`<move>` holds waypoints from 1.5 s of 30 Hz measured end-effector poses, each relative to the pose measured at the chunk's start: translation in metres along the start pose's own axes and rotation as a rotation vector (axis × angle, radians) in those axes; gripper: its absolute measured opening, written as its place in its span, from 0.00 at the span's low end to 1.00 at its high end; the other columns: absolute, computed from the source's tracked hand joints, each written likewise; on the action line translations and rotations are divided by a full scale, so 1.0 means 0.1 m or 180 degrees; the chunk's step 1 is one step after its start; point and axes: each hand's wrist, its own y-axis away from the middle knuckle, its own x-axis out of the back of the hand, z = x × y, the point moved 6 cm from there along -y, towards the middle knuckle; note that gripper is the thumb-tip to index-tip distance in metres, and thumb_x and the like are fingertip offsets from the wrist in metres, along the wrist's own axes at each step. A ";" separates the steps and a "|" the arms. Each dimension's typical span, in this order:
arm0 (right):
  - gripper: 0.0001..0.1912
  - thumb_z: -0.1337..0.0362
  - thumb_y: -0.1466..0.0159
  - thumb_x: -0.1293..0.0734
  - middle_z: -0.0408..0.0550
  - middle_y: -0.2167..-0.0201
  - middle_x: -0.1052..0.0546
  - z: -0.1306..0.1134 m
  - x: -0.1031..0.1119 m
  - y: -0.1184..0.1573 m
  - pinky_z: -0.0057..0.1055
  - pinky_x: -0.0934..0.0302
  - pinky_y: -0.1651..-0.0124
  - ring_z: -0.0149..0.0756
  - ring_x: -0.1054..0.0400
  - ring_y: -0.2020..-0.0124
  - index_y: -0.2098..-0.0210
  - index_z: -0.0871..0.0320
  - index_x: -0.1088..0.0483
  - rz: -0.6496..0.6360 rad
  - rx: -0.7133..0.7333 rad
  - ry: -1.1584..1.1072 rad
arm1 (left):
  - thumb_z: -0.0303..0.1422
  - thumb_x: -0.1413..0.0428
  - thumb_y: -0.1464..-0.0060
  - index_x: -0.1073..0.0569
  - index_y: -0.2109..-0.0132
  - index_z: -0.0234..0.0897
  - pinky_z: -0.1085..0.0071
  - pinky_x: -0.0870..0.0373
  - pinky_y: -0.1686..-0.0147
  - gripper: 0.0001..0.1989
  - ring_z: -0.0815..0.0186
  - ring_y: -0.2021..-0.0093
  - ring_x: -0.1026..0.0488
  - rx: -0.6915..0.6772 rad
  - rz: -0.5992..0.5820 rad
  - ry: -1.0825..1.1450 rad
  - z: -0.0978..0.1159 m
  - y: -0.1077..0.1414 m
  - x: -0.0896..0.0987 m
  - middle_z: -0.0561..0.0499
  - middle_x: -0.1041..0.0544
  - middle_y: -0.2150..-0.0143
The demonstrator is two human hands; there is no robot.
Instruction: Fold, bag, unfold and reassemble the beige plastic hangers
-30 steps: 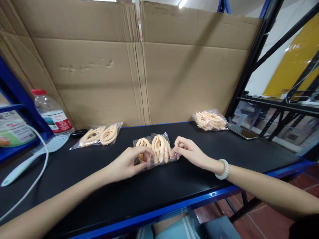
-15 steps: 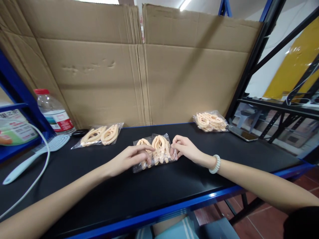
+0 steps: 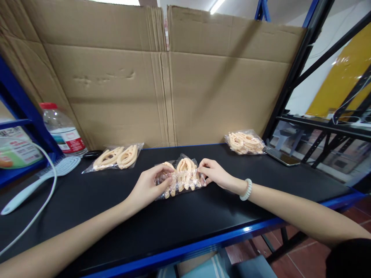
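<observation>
A clear plastic bag with peach-coloured looped pieces (image 3: 186, 173) lies on the black table in front of me. My left hand (image 3: 149, 184) is at its left end, thumb and fingers closed round the bag's edge. At the right end, my right hand (image 3: 213, 172) pinches the plastic between thumb and fingers. A pale beaded bracelet is on my right wrist. Two more bags of similar loops rest on the table, a flat one (image 3: 117, 157) at the back left and a fuller one (image 3: 245, 142) at the back right.
A bottle with a red cap (image 3: 63, 129), a light blue hairbrush (image 3: 43, 183) and a white cable (image 3: 48, 197) are at the left. By the right-hand bag lies a phone (image 3: 282, 156). Cardboard (image 3: 226, 88) stands along the table's back edge.
My left hand has shifted from over the bag to its left end, and its fingers have closed on it. My right hand still holds the right end, almost unmoved.
</observation>
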 end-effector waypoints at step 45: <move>0.12 0.81 0.56 0.28 0.37 0.87 0.32 -0.12 0.04 -0.41 0.21 0.44 0.73 0.24 0.38 0.79 0.85 0.62 0.32 0.0196 -0.0386 0.1131 | 0.49 0.37 0.62 0.43 0.36 0.40 0.51 0.38 0.44 0.47 0.50 0.45 0.34 0.0491 -0.0891 -0.0417 -0.69 -0.27 0.18 0.42 0.34 0.47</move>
